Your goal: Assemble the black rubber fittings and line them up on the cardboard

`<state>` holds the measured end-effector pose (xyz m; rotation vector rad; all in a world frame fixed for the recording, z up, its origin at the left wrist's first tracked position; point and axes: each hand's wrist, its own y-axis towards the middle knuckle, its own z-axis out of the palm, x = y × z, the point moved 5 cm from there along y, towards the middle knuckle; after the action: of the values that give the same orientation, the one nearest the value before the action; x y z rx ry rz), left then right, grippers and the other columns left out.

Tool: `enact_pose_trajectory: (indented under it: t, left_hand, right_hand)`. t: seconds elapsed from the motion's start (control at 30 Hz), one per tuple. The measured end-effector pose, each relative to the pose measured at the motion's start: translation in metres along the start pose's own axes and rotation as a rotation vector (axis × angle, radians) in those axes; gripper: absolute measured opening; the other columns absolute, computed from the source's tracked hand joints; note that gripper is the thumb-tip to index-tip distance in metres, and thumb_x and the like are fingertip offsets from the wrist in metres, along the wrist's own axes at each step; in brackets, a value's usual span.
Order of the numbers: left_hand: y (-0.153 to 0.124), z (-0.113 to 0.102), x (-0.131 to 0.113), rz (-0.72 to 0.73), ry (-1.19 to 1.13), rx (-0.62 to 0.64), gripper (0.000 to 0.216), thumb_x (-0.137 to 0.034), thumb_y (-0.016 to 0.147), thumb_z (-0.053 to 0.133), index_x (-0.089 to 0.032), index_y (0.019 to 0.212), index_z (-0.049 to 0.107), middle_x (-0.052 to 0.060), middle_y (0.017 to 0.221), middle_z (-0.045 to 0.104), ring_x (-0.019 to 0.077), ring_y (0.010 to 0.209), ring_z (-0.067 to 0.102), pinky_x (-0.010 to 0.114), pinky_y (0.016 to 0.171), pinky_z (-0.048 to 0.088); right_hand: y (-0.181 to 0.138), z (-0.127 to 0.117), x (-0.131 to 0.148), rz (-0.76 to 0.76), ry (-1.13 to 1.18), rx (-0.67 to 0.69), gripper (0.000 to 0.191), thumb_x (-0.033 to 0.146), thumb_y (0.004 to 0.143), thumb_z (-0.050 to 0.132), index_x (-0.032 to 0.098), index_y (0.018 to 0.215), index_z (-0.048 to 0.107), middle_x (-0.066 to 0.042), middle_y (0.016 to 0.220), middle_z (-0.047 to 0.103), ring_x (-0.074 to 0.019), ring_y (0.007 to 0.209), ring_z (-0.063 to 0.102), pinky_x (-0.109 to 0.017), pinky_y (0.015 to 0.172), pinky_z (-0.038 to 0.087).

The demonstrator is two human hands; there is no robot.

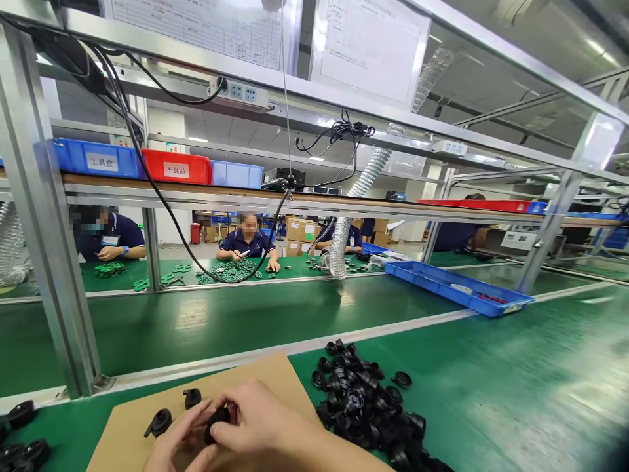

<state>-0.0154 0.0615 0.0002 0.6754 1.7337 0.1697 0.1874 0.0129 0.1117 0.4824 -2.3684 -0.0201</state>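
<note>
Low in the head view, both hands meet over a sheet of brown cardboard (275,383). Between them is a small round black plastic part (216,425), largely covered by fingers. My right hand (258,419) pinches it from the right with thumb and curled fingers. From the left, my left hand (179,442) closes its fingertips around the same part. Two similar black parts, each with a short side spout, lie on the cardboard by my left hand: one nearer part (160,423) and one farther part (192,397).
A heap of black parts (363,400) lies right of the cardboard; more black parts (24,452) sit at far left. A metal post (54,216) rises at left. A blue tray (457,288) stands beyond. Across the green conveyor (196,321), co-workers handle green boards (230,270).
</note>
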Motion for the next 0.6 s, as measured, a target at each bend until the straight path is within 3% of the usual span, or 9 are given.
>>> enact_pose_trajectory:
  t: [0.07,0.17,0.23,0.3,0.43,0.5,0.6]
  left_hand:
    - [-0.001,0.005,0.001,-0.046,-0.005,0.037,0.049,-0.046,0.091,0.085,-0.038,0.139,0.077,0.007,0.139,0.083,0.0340,0.124,0.082,0.037,0.102,0.072]
    - [-0.002,0.012,0.004,-0.081,-0.030,-0.013,0.055,-0.057,0.087,0.085,-0.033,0.135,0.077,0.009,0.118,0.088,0.0316,0.101,0.085,0.037,0.087,0.072]
    - [-0.003,0.015,0.003,-0.085,-0.041,-0.081,0.064,-0.062,0.081,0.087,-0.030,0.135,0.074,0.007,0.100,0.084,0.0269,0.085,0.080,0.034,0.077,0.068]
    - [-0.004,0.019,-0.004,-0.097,-0.020,-0.078,0.067,-0.056,0.081,0.089,-0.026,0.137,0.069,0.004,0.092,0.076,0.0235,0.080,0.074,0.033,0.075,0.063]
    - [-0.006,0.023,-0.032,-0.145,0.095,0.014,0.046,-0.040,0.091,0.076,-0.018,0.130,0.067,0.005,0.088,0.069,0.0204,0.076,0.066,0.029,0.068,0.055]
    - [0.000,0.021,-0.051,-0.109,0.286,0.071,0.030,-0.034,0.096,0.066,-0.016,0.120,0.070,0.005,0.084,0.068,0.0195,0.073,0.064,0.029,0.067,0.052]
    - [0.017,0.002,-0.077,-0.096,0.460,0.111,0.014,-0.026,0.097,0.064,-0.018,0.099,0.075,0.008,0.087,0.074,0.0204,0.080,0.067,0.029,0.074,0.053]
  right_hand:
    - [-0.001,0.002,0.003,-0.021,-0.029,-0.001,0.009,0.030,0.084,0.071,0.021,0.084,0.074,0.006,0.066,0.063,-0.0122,0.058,0.051,-0.023,0.055,0.033]
    - [-0.001,0.007,0.004,-0.043,-0.057,-0.009,0.008,0.030,0.085,0.071,0.023,0.086,0.076,0.005,0.067,0.068,-0.0126,0.056,0.052,-0.025,0.055,0.034]
    - [0.001,0.008,-0.002,-0.012,-0.157,-0.051,0.009,0.032,0.085,0.072,0.024,0.084,0.076,0.004,0.069,0.073,-0.0139,0.057,0.055,-0.027,0.055,0.032]
    - [0.003,0.006,-0.013,0.033,-0.259,-0.103,0.013,0.034,0.088,0.071,0.023,0.083,0.075,0.000,0.074,0.077,-0.0173,0.062,0.061,-0.029,0.057,0.032]
    - [0.013,0.006,-0.037,0.035,-0.300,-0.147,0.022,0.035,0.098,0.059,0.021,0.086,0.071,-0.008,0.085,0.078,-0.0263,0.079,0.069,-0.033,0.065,0.034]
    - [0.020,0.011,-0.046,0.018,-0.288,-0.133,0.027,0.038,0.102,0.053,0.021,0.088,0.070,-0.008,0.083,0.077,-0.0265,0.075,0.068,-0.033,0.065,0.035]
    - [0.023,0.019,-0.057,0.007,-0.267,-0.110,0.036,0.046,0.107,0.048,0.022,0.104,0.075,-0.006,0.082,0.077,-0.0281,0.075,0.071,-0.035,0.066,0.041]
